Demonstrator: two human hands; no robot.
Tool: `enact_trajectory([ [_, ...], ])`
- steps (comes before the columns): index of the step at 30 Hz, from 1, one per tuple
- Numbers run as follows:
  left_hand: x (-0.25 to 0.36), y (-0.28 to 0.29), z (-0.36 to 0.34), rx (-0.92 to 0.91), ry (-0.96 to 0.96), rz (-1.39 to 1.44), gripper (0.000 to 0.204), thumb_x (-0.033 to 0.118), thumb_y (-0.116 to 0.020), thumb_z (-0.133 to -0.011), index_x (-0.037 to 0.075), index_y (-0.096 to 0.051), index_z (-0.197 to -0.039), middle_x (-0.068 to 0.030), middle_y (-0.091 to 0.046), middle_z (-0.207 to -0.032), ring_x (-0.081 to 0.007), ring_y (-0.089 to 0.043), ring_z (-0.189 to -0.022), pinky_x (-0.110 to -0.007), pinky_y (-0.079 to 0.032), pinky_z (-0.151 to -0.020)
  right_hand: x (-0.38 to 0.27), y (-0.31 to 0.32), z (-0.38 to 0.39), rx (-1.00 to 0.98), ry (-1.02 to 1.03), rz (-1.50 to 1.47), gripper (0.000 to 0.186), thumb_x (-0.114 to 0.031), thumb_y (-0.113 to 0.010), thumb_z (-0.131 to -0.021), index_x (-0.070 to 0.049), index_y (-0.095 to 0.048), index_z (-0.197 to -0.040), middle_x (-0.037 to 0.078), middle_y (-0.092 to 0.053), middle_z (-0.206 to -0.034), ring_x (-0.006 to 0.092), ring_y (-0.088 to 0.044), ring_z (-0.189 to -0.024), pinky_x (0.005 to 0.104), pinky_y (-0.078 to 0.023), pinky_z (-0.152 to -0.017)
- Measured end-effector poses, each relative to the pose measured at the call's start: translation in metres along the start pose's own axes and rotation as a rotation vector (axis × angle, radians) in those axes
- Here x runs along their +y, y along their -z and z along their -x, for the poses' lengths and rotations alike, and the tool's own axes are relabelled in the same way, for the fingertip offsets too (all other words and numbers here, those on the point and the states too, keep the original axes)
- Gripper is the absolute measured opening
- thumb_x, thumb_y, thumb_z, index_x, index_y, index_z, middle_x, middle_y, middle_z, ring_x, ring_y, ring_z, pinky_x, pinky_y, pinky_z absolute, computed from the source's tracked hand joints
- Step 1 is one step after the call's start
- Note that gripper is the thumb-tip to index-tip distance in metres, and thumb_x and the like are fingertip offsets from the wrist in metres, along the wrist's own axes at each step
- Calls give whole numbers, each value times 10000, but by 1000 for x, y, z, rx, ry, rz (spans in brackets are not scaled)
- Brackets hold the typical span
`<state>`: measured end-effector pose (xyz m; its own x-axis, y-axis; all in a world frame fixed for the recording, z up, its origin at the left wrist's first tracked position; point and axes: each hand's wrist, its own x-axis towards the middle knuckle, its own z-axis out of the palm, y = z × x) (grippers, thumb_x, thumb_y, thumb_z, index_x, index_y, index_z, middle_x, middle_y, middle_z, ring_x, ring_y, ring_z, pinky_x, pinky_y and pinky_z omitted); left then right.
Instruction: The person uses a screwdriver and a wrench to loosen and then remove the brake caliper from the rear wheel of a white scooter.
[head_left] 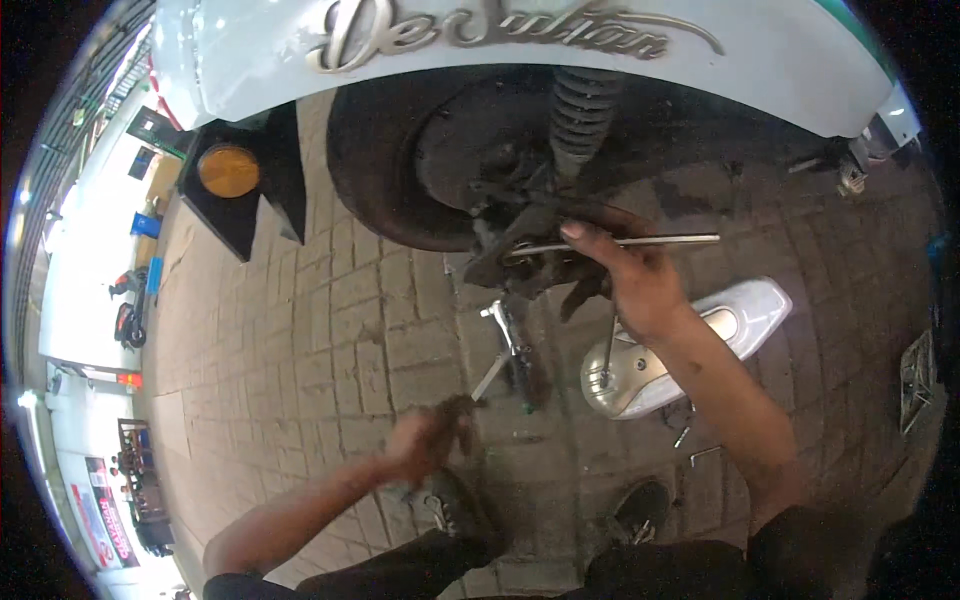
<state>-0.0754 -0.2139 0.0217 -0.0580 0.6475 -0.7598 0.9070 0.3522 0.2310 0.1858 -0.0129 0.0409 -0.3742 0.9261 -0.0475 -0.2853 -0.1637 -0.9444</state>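
My right hand (645, 285) grips a long silver wrench (670, 240) beside the dark bracket (530, 225) at the wheel hub. The wrench's left end lies against that bracket, and the thumb presses along its shaft. Lower and to the left, my left hand (425, 440) is closed and blurred by motion. A thin silver tool (489, 378) sticks up out of it toward the hub; its kind is unclear. Just right of this tool is a ratchet (510, 340) with a silver head and dark handle, over the paving below the hub.
A vehicle's white body panel (600, 45) overhangs the tyre (365, 170) and a coil spring shock absorber (582, 120). A black flap with an orange reflector (228, 171) hangs left. On the paving lie a silver cover (650, 375) and a small hex key (706, 455). My shoes (640, 508) are near.
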Motion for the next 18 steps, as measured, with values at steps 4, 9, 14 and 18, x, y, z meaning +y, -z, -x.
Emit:
enact_trajectory([
  [4,20,67,46,312,-339,382,382,266,-419,-1029,52,-521,-1329,-90,-615,-730,-174,-565,-646,-326,-476,-633,-6,-7,2,17,-12,-89,383,-289,-709,-886,-25,-638,-1155,73,-670,-1120,172,-600,-1014,307,-454,-919],
  [9,29,73,52,381,-399,576,393,235,-392,-1048,-8,-496,-1340,-46,-548,-678,-122,-530,-628,-302,-459,-621,3,-24,1,-15,-64,-92,421,-326,-691,-895,-24,-625,-1181,89,-657,-1151,184,-587,-1044,316,-441,-940],
  [14,46,85,8,335,-605,497,353,185,-429,-1038,-4,-510,-1325,-28,-506,-685,-112,-475,-618,-273,-426,-597,-11,-21,0,36,-105,164,450,-376,-676,-894,-22,-628,-1167,94,-662,-1121,191,-583,-1028,323,-441,-932],
  [18,32,70,-22,363,-691,716,367,188,-467,-1024,10,-507,-1343,14,-528,-730,-72,-439,-648,-241,-388,-588,-25,-35,-3,95,-181,170,451,-350,-693,-882,-20,-607,-1178,96,-634,-1101,194,-590,-967,327,-481,-881],
])
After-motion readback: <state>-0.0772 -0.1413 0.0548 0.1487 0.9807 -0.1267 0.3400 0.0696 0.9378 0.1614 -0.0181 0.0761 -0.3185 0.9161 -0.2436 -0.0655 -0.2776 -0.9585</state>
